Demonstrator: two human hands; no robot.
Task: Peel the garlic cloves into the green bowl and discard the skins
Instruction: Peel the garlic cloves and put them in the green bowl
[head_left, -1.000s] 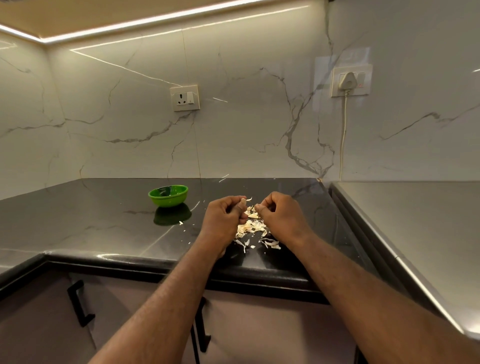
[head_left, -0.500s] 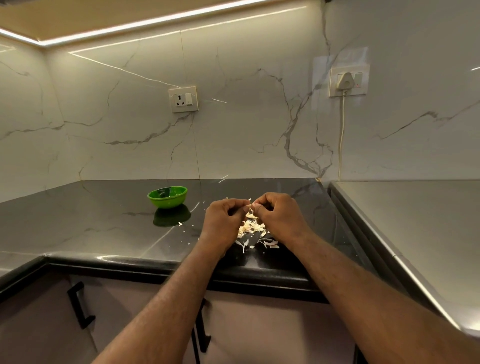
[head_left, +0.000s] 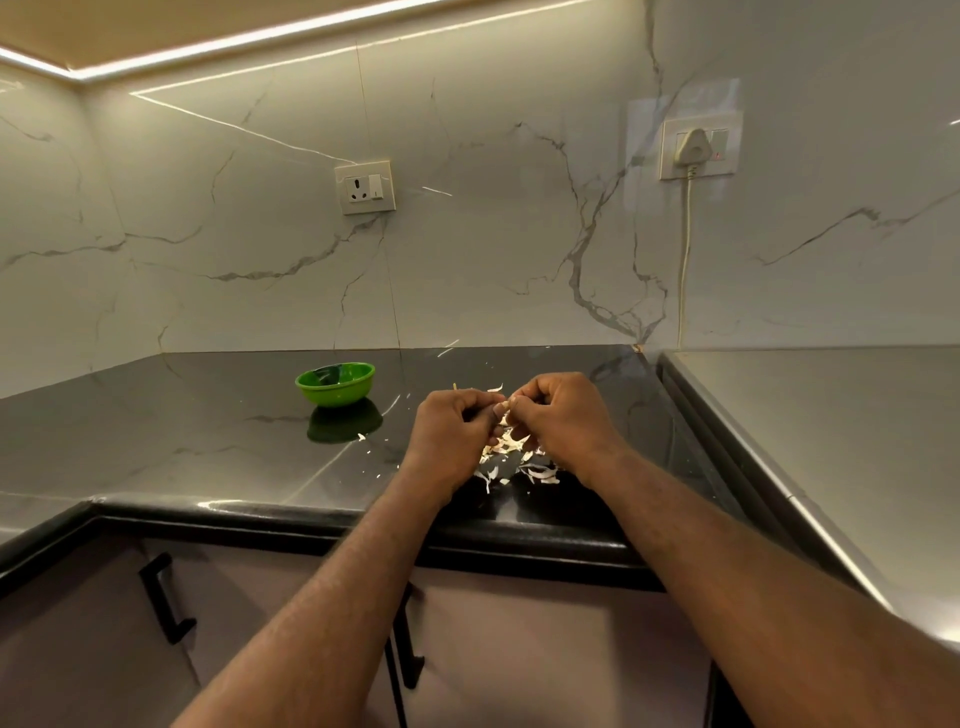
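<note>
Your left hand and your right hand meet above the black countertop, knuckles toward the camera. The fingers of both hands are curled in, and their tips come together on a small pale garlic clove. Each hand pinches it from its own side. Most of the clove is hidden by the fingers, so you cannot tell how much skin is on it.

Directly under the hands lies a loose heap of garlic skins, with a few flakes scattered around it on the counter. The green bowl stands upright to the left of your hands, well apart from them. What is inside it you cannot tell.

On the marble wall behind are a wall socket and, further right, a white plug with its cable hanging down.
</note>
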